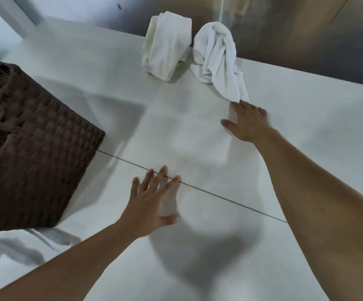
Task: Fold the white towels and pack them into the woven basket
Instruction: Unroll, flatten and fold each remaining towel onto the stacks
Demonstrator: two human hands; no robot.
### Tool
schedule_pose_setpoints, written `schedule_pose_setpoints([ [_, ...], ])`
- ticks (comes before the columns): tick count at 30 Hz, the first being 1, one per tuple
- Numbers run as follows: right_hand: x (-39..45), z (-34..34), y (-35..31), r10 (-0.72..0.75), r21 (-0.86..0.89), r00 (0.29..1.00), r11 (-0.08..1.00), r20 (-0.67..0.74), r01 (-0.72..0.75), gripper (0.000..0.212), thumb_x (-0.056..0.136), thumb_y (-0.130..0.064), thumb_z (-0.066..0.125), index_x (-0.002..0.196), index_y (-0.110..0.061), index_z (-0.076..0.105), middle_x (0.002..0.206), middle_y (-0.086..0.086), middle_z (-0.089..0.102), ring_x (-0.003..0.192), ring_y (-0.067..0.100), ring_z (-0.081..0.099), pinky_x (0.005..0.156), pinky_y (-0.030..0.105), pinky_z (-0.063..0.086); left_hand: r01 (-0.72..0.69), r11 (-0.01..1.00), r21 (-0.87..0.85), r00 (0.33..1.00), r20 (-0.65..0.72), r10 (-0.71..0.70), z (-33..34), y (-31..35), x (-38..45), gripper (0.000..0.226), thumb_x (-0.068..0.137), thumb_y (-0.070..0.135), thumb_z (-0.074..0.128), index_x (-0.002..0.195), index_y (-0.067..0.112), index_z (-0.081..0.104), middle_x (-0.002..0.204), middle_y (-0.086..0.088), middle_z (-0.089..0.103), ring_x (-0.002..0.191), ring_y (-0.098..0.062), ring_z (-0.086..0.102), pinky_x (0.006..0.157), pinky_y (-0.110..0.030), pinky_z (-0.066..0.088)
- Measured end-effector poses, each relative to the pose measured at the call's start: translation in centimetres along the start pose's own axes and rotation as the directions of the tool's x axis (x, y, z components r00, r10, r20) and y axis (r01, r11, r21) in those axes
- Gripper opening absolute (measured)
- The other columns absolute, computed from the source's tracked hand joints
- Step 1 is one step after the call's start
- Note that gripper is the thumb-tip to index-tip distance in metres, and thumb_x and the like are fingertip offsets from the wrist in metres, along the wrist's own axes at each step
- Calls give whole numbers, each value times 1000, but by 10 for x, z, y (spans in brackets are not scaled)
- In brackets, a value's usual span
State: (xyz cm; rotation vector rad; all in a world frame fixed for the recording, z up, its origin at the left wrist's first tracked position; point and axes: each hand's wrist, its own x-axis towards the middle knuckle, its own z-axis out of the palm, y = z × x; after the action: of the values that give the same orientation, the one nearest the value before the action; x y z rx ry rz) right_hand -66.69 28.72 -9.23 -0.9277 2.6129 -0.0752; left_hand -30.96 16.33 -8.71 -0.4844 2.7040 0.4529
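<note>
My right hand (249, 122) fingers reach the towel (217, 55) tail, grasp unclear; left hand (154, 198) splayed flat. Weak pinch could slip.

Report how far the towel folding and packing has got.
Done: nothing visibly; the woven basket shows no towel where its inside is visible. In hand: the right hand touches the crumpled white towel; the left hand is spread flat. Left: that towel and the cream towel, both unfolded.
</note>
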Motion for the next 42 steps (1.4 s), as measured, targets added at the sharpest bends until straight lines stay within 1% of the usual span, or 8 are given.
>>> schedule_pose_setpoints([
  [5,-41,21,-1,2,116,992,993,-124,13,57,99,-52,46,145,-19,45,153,5,45,141,29,43,115,45,26,15,999,-39,1000,9,-15,-1,-1,0,111,73,74,66,152,56,-9,164,15,-25,153,-22,-19,122,-57,-1],
  [10,-136,52,-19,15,182,962,983,-273,37,37,91,-47,39,114,-24,59,114,-6,64,113,23,59,100,40,34,31,999,-18,999,27,-31,-4,3,2,109,73,75,65,153,55,-7,166,11,-19,154,-24,-14,122,-56,-1],
  [14,-214,79,-44,84,278,929,960,-359,21,35,91,-34,47,117,-21,67,116,-1,69,110,25,63,103,40,34,51,998,25,997,54,-52,-8,7,1,110,72,80,60,155,51,-7,167,7,-18,155,-27,-10,121,-56,1],
  [18,-278,100,-68,176,374,953,925,-245,-75,37,92,-24,57,127,-22,69,130,2,69,123,23,61,108,41,35,88,996,12,990,110,-89,-14,18,-4,107,78,70,65,157,46,-4,167,6,-17,155,-29,-5,120,-55,8],
  [21,-317,103,-81,244,428,940,895,-239,-123,24,89,-13,70,111,-22,75,113,-2,75,112,22,67,102,41,39,35,999,-20,993,117,-32,-16,31,-27,93,87,54,66,158,38,9,168,2,-4,154,-30,5,119,-51,20],
  [27,-370,58,-104,305,481,846,874,-437,-67,34,78,7,72,93,-21,63,88,-12,65,82,11,61,93,25,38,-286,952,-107,955,-109,275,-16,65,-90,79,93,40,62,158,35,19,164,2,24,149,-24,25,115,-39,28],
  [33,-417,-7,-147,298,657,866,752,-402,46,43,91,-5,66,122,-32,54,101,-34,56,102,-16,52,86,4,36,-520,854,-14,754,-478,451,-61,103,-119,55,86,29,72,138,28,54,142,2,52,133,-22,46,106,-37,39],
  [42,-481,-76,-183,390,769,758,600,-522,221,32,95,-5,67,111,-33,71,107,-16,68,103,11,65,85,16,49,-460,885,-68,813,-433,390,-90,68,-151,27,83,25,71,108,27,62,104,12,64,104,-17,58,87,-33,42],
])
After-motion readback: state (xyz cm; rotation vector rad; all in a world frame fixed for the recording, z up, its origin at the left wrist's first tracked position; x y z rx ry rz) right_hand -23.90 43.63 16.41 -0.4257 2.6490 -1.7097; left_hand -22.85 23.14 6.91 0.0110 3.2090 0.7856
